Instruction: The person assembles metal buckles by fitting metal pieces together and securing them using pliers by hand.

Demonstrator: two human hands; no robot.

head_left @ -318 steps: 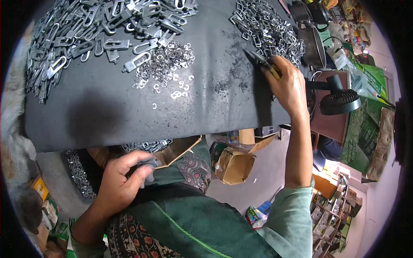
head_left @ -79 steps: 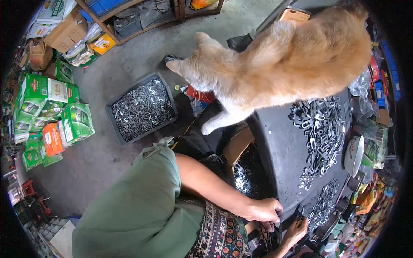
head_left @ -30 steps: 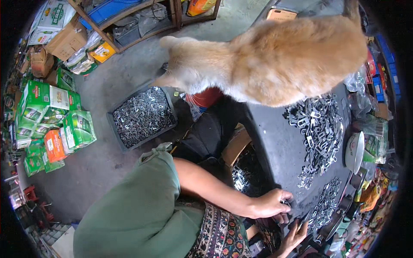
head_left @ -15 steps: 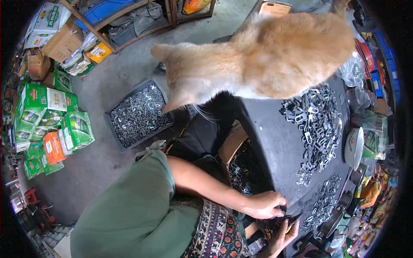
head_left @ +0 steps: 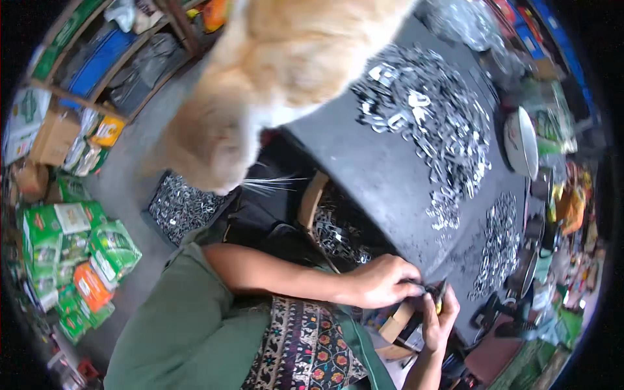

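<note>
In the head view, the two hands are close together near the edge of the dark table (head_left: 364, 159): the left hand (head_left: 383, 283) has its fingertips pinched on a small dark piece (head_left: 421, 286), while the right hand (head_left: 442, 318) is wrapped around yellow-handled pliers (head_left: 439, 303) whose nose points toward that piece. Blur and size make it hard to say what the piece is, or whether the pliers actually grip it. The handling looks well under way, yet far from used up: on the table lie a large pile of metal clips (head_left: 448, 123), a small heap of bright bits (head_left: 444, 211) just below it and a separate pile of small links (head_left: 499, 244), all loose. Metal parts (head_left: 335, 234) are already gathered in the open carton (head_left: 312, 198) beside the table, and more fill the grey tray (head_left: 158, 229) on the floor, partly hidden by the cat (head_left: 305, 52).
</note>
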